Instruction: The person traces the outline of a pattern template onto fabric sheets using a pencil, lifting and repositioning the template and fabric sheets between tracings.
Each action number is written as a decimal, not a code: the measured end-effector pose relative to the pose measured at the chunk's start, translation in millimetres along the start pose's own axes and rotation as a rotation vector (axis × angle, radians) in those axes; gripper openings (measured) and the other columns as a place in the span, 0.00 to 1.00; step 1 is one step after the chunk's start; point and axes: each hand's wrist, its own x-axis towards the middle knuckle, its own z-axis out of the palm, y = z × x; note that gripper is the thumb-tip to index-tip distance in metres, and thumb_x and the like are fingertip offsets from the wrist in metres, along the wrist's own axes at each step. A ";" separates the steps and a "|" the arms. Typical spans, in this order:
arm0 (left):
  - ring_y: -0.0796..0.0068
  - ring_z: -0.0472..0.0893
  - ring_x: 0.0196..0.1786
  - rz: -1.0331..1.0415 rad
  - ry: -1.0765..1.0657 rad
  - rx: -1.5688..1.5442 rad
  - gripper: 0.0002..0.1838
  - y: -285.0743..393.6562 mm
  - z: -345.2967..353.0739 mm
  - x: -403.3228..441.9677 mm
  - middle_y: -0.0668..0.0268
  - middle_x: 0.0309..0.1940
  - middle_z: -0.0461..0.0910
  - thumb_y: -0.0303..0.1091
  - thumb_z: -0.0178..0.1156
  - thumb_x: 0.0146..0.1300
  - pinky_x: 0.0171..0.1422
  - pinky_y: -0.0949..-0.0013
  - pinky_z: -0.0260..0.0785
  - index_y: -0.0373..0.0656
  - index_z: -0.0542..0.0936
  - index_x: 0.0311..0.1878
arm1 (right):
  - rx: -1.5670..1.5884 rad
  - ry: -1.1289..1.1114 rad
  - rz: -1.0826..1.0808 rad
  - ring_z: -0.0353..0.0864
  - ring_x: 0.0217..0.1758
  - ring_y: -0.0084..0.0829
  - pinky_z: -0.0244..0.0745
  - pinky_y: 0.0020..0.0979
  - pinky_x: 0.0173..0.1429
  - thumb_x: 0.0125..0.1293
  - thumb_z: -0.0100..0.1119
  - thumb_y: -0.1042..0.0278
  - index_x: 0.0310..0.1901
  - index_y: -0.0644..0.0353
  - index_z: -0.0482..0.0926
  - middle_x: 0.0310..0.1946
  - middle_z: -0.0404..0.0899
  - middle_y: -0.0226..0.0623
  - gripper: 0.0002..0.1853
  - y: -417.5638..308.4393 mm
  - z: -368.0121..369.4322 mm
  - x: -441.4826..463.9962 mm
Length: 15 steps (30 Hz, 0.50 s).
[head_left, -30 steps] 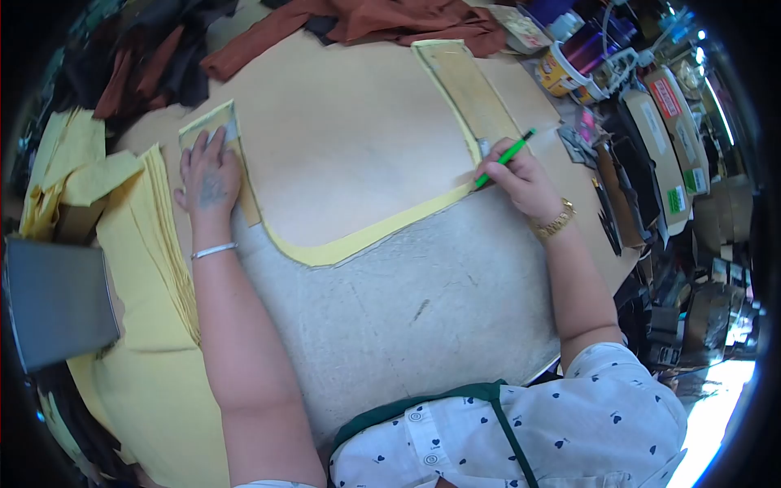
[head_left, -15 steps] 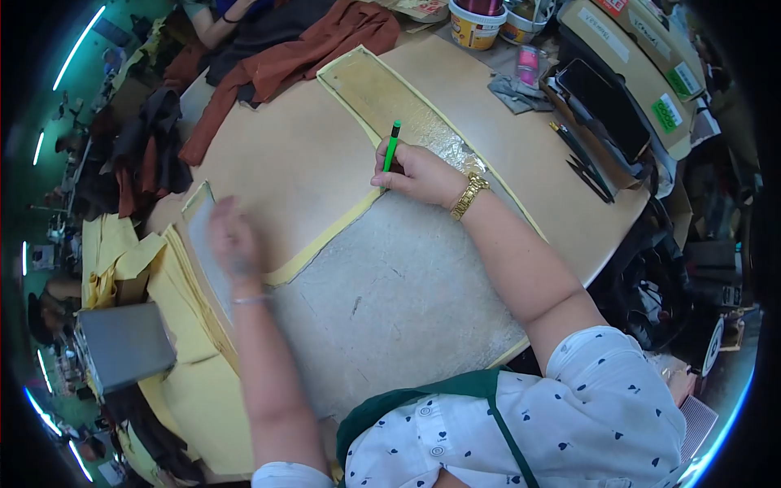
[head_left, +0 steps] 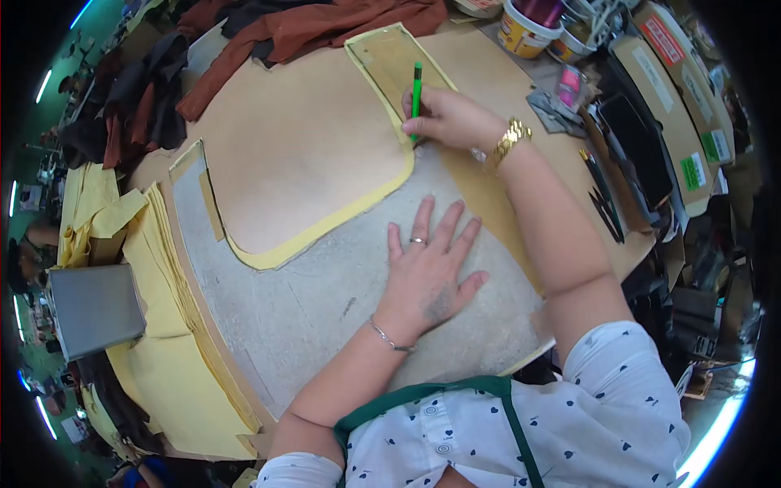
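My right hand (head_left: pixel 443 118) is closed round a green pen (head_left: pixel 417 93), held nearly upright with its lower end at the inner edge of the grey pattern sheet. My left hand (head_left: pixel 431 268) lies flat on this grey sheet (head_left: pixel 317 325), fingers spread and pointing away from me. Yellow fabric (head_left: pixel 325 233) shows as a narrow curved band along the sheet's U-shaped inner edge. A tan strip (head_left: pixel 394 61) covers the arm of the shape beyond my right hand, and a shorter tan strip (head_left: pixel 211 203) lies on the left arm.
Stacked yellow fabric (head_left: pixel 175 342) and a grey metal block (head_left: pixel 96 311) are at the left. Reddish-brown cloth (head_left: pixel 317 28) lies at the far edge. On the right are a white tub (head_left: pixel 526 31), grey cloth (head_left: pixel 556 114), black scissors (head_left: pixel 606 213), a phone (head_left: pixel 634 146) and boxes (head_left: pixel 667 106).
My left hand has moved from the sheet's left arm to its middle and now lies flat. My right hand, still holding the pen, has moved a little farther along the inner edge.
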 end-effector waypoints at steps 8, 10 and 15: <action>0.59 0.48 0.67 -0.025 0.007 -0.149 0.31 -7.0 -2.2 -0.6 0.67 0.62 0.55 0.50 0.57 0.48 0.57 0.35 0.46 0.54 0.65 0.58 | 0.065 -0.151 0.113 0.74 0.30 0.17 0.71 0.22 0.32 0.58 0.56 0.64 0.36 0.52 0.65 0.26 0.72 0.24 0.10 13.7 -36.1 143.2; 0.61 0.48 0.67 -0.028 0.029 -0.186 0.31 -8.8 0.2 -1.6 0.67 0.61 0.55 0.49 0.58 0.47 0.57 0.35 0.46 0.53 0.66 0.57 | 0.017 -0.017 0.137 0.75 0.31 0.19 0.71 0.21 0.34 0.58 0.57 0.63 0.37 0.53 0.67 0.29 0.74 0.26 0.10 -2.7 -31.0 161.4; 0.63 0.49 0.67 -0.032 0.100 -0.237 0.30 -12.6 4.3 -4.9 0.67 0.61 0.57 0.49 0.58 0.47 0.59 0.37 0.44 0.52 0.67 0.56 | 0.122 0.505 -0.058 0.72 0.28 0.33 0.69 0.34 0.37 0.58 0.56 0.64 0.30 0.60 0.66 0.22 0.71 0.35 0.10 -48.6 7.2 149.4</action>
